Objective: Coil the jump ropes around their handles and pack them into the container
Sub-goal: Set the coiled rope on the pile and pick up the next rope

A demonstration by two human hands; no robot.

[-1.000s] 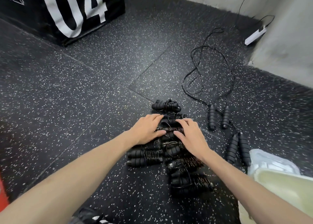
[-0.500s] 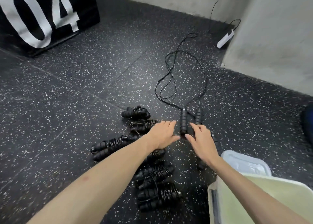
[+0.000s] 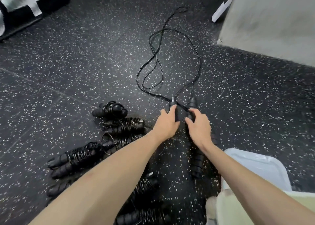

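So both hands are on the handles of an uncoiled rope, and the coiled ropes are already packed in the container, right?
Not quite. The head view shows the coiled ropes lying on the floor, not in the container. The left hand and right hand are on the uncoiled rope's handles.

Coiled jump ropes (image 3: 119, 127) are lying in a column on the floor (image 3: 68, 74), left of the two hands; the uncoiled rope (image 3: 153, 57) is trailing away behind the hands, its two handles (image 3: 191, 103) sitting side by side at the fingertips. The left hand (image 3: 167, 124) is resting on the left handle and the right hand (image 3: 200, 127) on the right handle. The container (image 3: 238, 206) is standing at the near right with its lid (image 3: 255, 163) lying just behind it, and a numbered box (image 3: 25, 5) is sitting at the far left.
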